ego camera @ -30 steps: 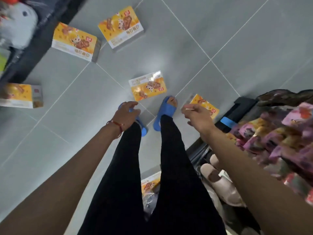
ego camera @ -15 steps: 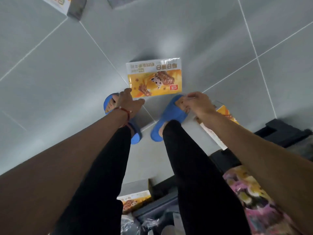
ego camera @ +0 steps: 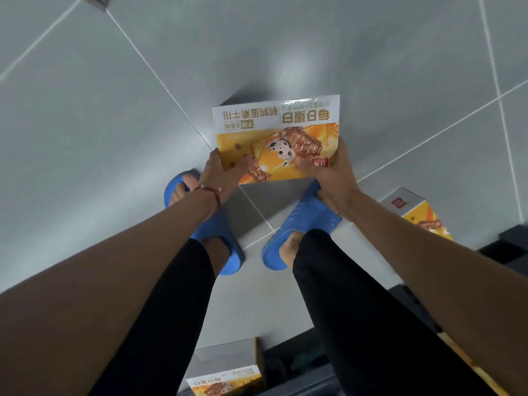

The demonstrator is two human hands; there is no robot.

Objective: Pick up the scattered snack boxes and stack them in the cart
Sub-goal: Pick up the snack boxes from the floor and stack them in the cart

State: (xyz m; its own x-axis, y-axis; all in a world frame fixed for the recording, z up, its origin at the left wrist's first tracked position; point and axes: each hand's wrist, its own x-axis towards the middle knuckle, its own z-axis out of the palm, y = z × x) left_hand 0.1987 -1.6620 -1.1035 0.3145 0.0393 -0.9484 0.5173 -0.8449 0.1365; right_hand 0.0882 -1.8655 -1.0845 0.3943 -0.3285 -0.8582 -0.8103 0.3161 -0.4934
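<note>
Beneath the grip spreads the grey tiled floor [ego camera: 114, 138]. A second box [ego camera: 414, 212] lies off to the right of the grip, and a third box [ego camera: 228, 375] shows back behind it, between the legs. Half a second ago the snack box [ego camera: 277, 130] lay flat ahead of the blue slippers [ego camera: 303, 224], with both hands short of it. Now it sits between them, its near edge tipped up. That, I judge, begins the pick-up, and the carry to the cart is not yet done. The left hand [ego camera: 221, 178] clasps the near left corner and the right hand [ego camera: 328, 178] the near right one. Both thumbs press the printed face, and the fingers curl underneath, out of sight. Whether the far edge has cleared the tiles I cannot tell.
</note>
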